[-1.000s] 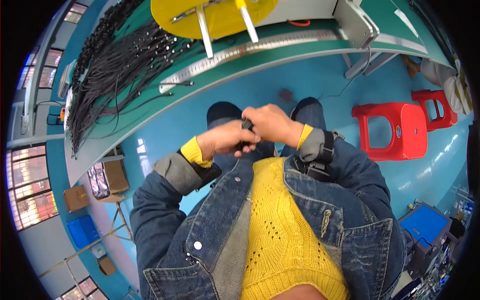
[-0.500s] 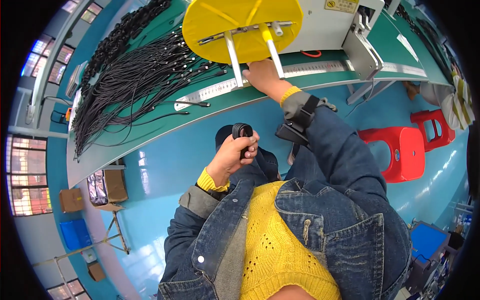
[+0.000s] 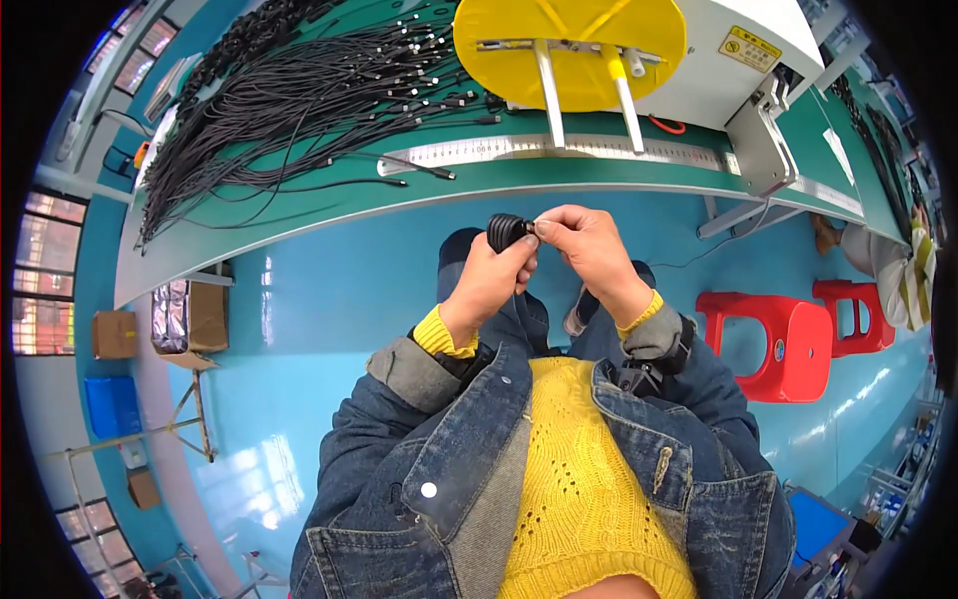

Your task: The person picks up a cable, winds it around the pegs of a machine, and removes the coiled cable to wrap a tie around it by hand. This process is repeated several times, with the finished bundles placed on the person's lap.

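A coiled black cable (image 3: 506,232) is gripped in my left hand (image 3: 491,282), in front of the table's edge. My right hand (image 3: 593,250) meets it from the right, thumb and forefinger pinched at the coil's side on a small dark piece, perhaps a tie or a cable end; it is too small to tell. Above my hands stands a winding machine with a yellow disc (image 3: 574,85) and two metal pegs (image 3: 549,95). No cable shows around the pegs. Many loose black cables (image 3: 269,125) lie heaped on the green table to the left.
A steel ruler (image 3: 469,152) runs along the front of the green tabletop (image 3: 339,200). The machine's white housing (image 3: 743,30) and metal bracket (image 3: 763,150) rise at the right. Red stools (image 3: 798,349) stand on the floor to the right. Cardboard boxes (image 3: 205,314) are at the left.
My right hand has come down from below the yellow disc to pinch at the coil. My left hand, still holding the coil, is slightly higher and farther right in view. The view has shifted.
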### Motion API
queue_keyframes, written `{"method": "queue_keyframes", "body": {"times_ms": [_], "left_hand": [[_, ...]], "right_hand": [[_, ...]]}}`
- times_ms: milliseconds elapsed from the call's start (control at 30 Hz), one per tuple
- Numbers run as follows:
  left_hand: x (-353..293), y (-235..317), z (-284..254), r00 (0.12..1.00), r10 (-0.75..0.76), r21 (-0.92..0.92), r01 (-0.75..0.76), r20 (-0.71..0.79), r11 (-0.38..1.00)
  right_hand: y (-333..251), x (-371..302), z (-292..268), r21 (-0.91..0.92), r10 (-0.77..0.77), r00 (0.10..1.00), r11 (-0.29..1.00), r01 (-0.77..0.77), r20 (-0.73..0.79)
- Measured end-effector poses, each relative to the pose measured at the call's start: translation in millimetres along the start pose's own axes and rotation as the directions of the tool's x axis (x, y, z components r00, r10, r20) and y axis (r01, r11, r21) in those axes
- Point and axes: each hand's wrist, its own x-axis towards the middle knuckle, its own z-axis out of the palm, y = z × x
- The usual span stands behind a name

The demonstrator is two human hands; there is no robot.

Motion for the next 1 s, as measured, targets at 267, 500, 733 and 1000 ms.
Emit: {"method": "queue_keyframes", "body": {"times_ms": [267, 500, 733, 1000], "left_hand": [[11, 0, -12, 0.998, 0.016, -0.093, -0.022, -0.064, 0.995], [4, -3, -11, 0.998, 0.005, -0.047, -0.002, 0.055, 0.999], [-6, -3, -1, 0.948, -0.194, 0.321, 0.106, 0.254, 0.941], [-12, 4, 3, 0.950, -0.175, 0.209, 0.122, 0.257, 0.970]], "right_hand": [[13, -20, 5, 0.476, -0.129, 0.957, 0.879, -0.011, 0.259], [10, -21, -29, 0.163, 0.184, 0.908, 0.951, -0.261, 0.377], [-28, -5, -29, -0.560, -0.146, 0.894, 0.734, 0.385, 0.424], [11, -6, -27, -0.419, -0.131, 0.842, 0.820, 0.389, 0.524]]}}
